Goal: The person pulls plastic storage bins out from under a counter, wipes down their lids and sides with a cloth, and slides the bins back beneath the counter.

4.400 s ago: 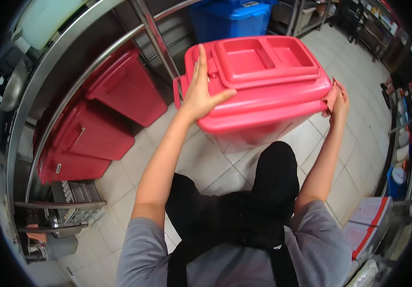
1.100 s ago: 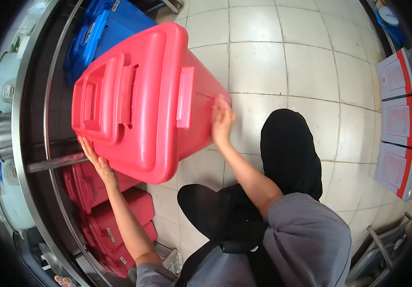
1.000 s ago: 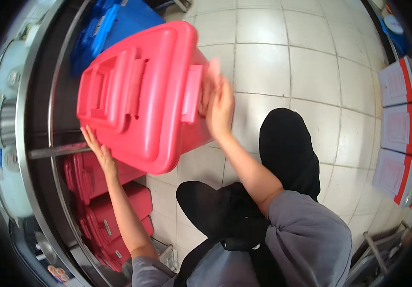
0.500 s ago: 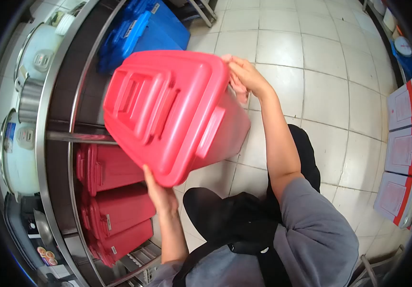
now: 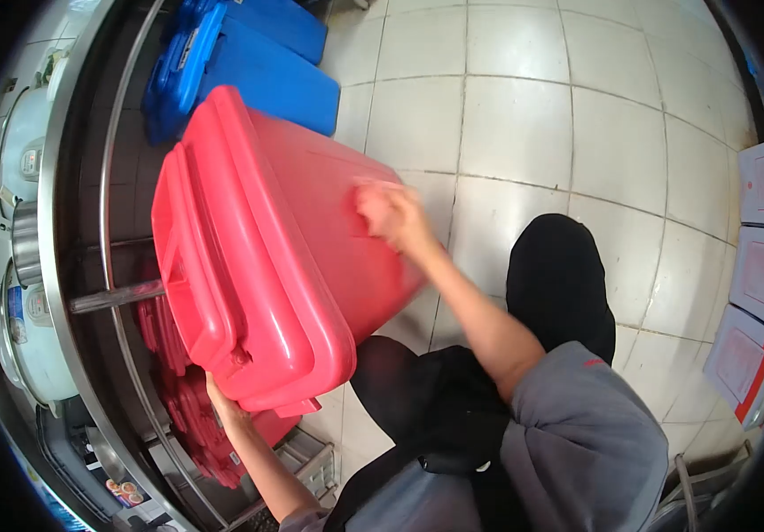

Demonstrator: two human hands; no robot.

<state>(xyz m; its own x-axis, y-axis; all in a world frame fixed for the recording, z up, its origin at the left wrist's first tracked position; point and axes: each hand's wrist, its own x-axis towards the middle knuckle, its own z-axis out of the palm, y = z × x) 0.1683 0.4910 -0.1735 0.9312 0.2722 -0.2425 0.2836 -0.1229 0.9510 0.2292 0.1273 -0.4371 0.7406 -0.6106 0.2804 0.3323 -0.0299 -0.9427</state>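
Observation:
A large red plastic bin with a raised red lid is tilted over in front of me, its lid side toward the shelf. My left hand grips the lid's lower edge, its fingers partly hidden beneath. Against the bin's long side, my right hand is closed on a pinkish cloth pressed to the plastic. Motion blurs the right hand and cloth, and the cloth's full shape cannot be made out.
On the left, a steel shelf rack carries rice cookers and a metal pot. Blue bins stand beyond the red one; more red bins sit below the rack. White-and-red boxes line the right.
The bin has turned so more of its side shows. My right hand has moved from the lid's edge down onto that side with the cloth. My left hand has shifted lower along the lid.

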